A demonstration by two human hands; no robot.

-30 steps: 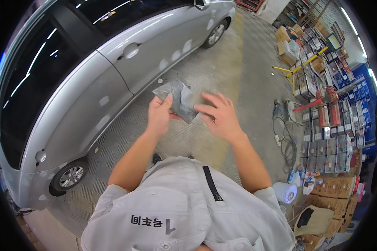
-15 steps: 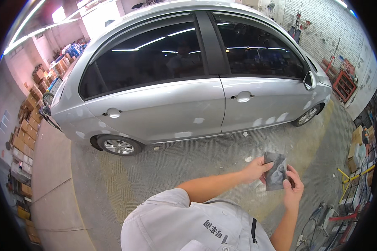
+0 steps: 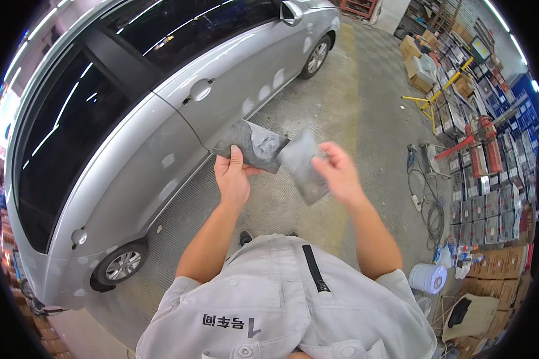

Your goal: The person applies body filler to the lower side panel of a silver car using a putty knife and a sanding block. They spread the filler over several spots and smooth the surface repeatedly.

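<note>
My left hand (image 3: 232,178) is closed on a flat, dark grey sheet (image 3: 260,157) with a crumpled-looking lighter grey area on it. Just right of it, my right hand (image 3: 340,172) grips a second flat grey sheet (image 3: 298,166), paler and blurred by motion, tilted with its lower corner toward me. The two pieces are very close; whether they touch I cannot tell. Beyond both hands stands a silver car (image 3: 135,170) with pale dull patches along its doors and sills.
Along the right are stacked boxed goods (image 3: 473,212), a yellow stand (image 3: 425,102), red equipment (image 3: 482,149), coiled cables (image 3: 431,221), a white bucket (image 3: 425,278) and a folding chair (image 3: 470,317). The car's rear wheel (image 3: 120,263) is at lower left.
My right hand now holds a separate sheet, pulled to the right of the one in my left hand. The view swung to face the car half a second ago and has swung back.
</note>
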